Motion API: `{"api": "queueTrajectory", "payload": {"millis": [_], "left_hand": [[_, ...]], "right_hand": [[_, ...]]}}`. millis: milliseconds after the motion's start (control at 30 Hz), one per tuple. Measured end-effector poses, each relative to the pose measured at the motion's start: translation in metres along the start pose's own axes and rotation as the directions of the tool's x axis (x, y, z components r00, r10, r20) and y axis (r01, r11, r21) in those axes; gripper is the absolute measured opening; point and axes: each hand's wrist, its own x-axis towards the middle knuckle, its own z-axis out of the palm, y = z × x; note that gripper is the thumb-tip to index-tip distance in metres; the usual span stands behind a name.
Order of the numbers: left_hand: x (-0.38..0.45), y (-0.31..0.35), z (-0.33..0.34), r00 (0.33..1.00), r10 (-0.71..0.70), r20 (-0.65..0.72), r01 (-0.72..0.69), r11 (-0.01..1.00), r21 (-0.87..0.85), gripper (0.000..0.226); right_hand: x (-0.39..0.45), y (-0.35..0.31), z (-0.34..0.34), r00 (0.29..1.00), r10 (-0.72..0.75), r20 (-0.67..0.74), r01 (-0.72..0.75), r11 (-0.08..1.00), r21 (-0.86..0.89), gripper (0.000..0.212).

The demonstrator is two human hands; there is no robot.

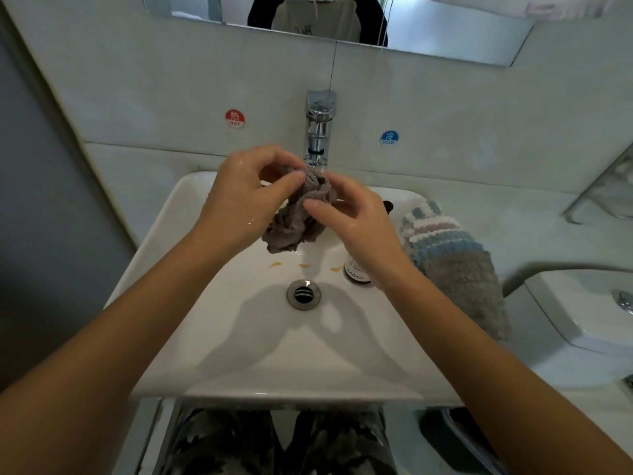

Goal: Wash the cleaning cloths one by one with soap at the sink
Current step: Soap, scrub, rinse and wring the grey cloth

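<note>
A white sink (pixel 178 214) carries stacked cloths (pixel 445 248) on its right rim beside what seems a bottle (pixel 356 272).

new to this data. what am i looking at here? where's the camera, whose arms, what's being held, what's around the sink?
There is no robot: a person works with bare hands, and the single wide-angle camera sits on their head, looking forward and down. That is why both forearms enter from the bottom. The left hand and right hand together hold one crumpled grey cloth over the white sink, just below the chrome tap. I cannot tell whether water is running. A stack of more cloths lies on the sink's right edge, and a small bottle stands partly hidden behind the right wrist. HOT and COLD stickers mark the wall.
</note>
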Motion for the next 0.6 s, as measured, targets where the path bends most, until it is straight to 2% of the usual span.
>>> {"api": "queueTrajectory", "payload": {"millis": [100,167,233,300,433,500,600], "left_hand": [[0.002,0.003,-0.001,1.000,0.024,0.000,-0.024,0.999,0.045,0.018],[0.003,0.007,-0.002,0.999,0.036,0.034,-0.038,0.997,0.073,0.014],[0.004,0.011,-0.004,0.996,0.049,0.068,-0.054,0.996,0.069,0.021],[0.007,0.014,-0.008,0.995,0.058,0.084,-0.062,0.997,0.049,0.029],[0.013,0.013,-0.023,0.999,0.010,0.043,-0.008,0.999,-0.048,0.030],[0.018,0.012,-0.033,0.999,-0.024,0.032,0.027,0.997,-0.078,0.035],[0.027,0.015,-0.045,0.995,-0.082,0.052,0.084,0.995,-0.048,0.049]], "right_hand": [[0.002,-0.002,-0.003,0.998,0.027,0.063,-0.027,1.000,-0.002,0.058],[0.004,-0.005,-0.005,0.998,0.011,0.065,-0.009,1.000,-0.023,0.038],[0.007,-0.009,-0.007,0.998,-0.056,0.039,0.060,0.991,-0.117,0.017],[0.008,-0.011,-0.010,0.993,-0.100,0.063,0.112,0.968,-0.225,0.020],[0.012,-0.016,-0.017,0.982,-0.151,0.114,0.185,0.891,-0.416,0.012],[0.013,-0.020,-0.020,0.979,-0.188,0.075,0.202,0.907,-0.370,0.013],[0.016,-0.034,-0.020,0.997,-0.072,-0.030,0.070,0.996,-0.055,0.028]]}}
